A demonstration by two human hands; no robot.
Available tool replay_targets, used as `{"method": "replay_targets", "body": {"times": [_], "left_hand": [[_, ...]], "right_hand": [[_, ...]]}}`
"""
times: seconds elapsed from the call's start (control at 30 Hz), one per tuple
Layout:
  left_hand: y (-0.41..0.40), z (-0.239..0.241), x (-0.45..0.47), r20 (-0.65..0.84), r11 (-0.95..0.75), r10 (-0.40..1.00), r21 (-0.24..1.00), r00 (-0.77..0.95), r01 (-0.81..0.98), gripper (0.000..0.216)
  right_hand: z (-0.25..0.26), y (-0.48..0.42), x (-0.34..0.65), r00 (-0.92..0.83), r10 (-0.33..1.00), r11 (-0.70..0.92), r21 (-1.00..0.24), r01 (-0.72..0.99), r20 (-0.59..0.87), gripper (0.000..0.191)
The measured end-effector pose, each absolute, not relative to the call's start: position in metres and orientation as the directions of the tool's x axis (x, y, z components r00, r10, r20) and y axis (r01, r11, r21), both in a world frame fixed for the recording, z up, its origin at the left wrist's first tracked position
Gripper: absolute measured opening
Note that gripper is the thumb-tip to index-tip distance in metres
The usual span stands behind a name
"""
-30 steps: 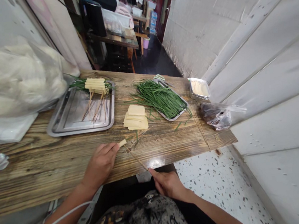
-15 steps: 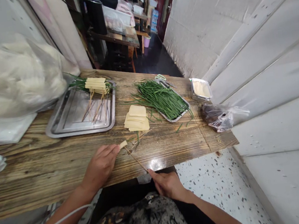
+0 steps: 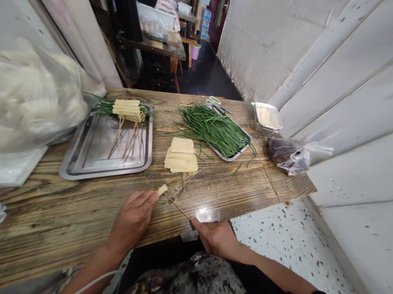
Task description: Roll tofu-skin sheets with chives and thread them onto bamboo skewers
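Right now we're pinching a small tofu roll [image 3: 162, 189] with the left hand [image 3: 133, 216], thumb and fingertips pressed together on it, wrist hanging over the near edge of the wooden table [image 3: 49, 218]. The right hand [image 3: 215, 236] is gripping the near end of a bamboo skewer [image 3: 176, 205], fingers clamped on it, just off the table's near edge. The skewer is pointing toward 11 o'clock, with its tip sitting right at the roll. We can't tell whether it's already in.

Going outward:
- At 12 o'clock from the roll, near it, a stack of tofu sheets [image 3: 180, 154] is lying flat on the wood, with a few loose green strands between stack and roll.
- At 1 o'clock, chives [image 3: 215, 128] are piling up on a small metal tray [image 3: 249, 137]. Green-handled scissors [image 3: 214, 100] are sitting at its far end.
- At 2 o'clock, by the wall, a foil container [image 3: 267, 117] is holding something pale. Just nearer to us, a clear bag [image 3: 288, 155] with dark contents is lying at the table's corner.
- At 11 o'clock, a steel tray [image 3: 88, 158] is carrying finished skewers [image 3: 127, 111] at its far end, sticks pointing our way.
- At 9 to 10 o'clock, well apart, a big plastic sack [image 3: 19, 100] of pale stuff is bulging over the table.
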State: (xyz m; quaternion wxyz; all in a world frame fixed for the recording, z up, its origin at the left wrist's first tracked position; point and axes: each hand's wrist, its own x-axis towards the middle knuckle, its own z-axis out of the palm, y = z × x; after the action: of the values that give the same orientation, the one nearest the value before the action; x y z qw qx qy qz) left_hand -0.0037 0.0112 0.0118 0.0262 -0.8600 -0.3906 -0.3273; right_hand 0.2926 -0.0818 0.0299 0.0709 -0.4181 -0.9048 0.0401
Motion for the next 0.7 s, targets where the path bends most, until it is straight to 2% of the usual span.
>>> {"method": "replay_targets", "body": {"times": [0.27,0.53,0.6,0.7], "left_hand": [[0.012,0.013,-0.003,0.603,-0.712,0.635,0.212,0.483,0.67,0.031],[0.015,0.01,-0.001,0.64,-0.702,0.649,0.296,0.411,0.648,0.028],[0.014,0.013,0.003,0.647,-0.709,0.636,0.275,0.421,0.649,0.035],[0.012,0.015,0.007,0.649,-0.682,0.637,0.223,0.416,0.697,0.061]], "right_hand": [[0.057,-0.049,0.25,-0.603,0.789,0.588,-0.14,0.797,-0.115,0.059],[0.061,-0.034,0.234,-0.562,0.821,0.546,-0.147,0.825,-0.102,0.056],[0.06,-0.039,0.244,-0.547,0.834,0.531,-0.162,0.832,-0.077,0.059],[0.056,-0.049,0.27,-0.484,0.874,0.472,-0.153,0.868,-0.048,0.062]]}}
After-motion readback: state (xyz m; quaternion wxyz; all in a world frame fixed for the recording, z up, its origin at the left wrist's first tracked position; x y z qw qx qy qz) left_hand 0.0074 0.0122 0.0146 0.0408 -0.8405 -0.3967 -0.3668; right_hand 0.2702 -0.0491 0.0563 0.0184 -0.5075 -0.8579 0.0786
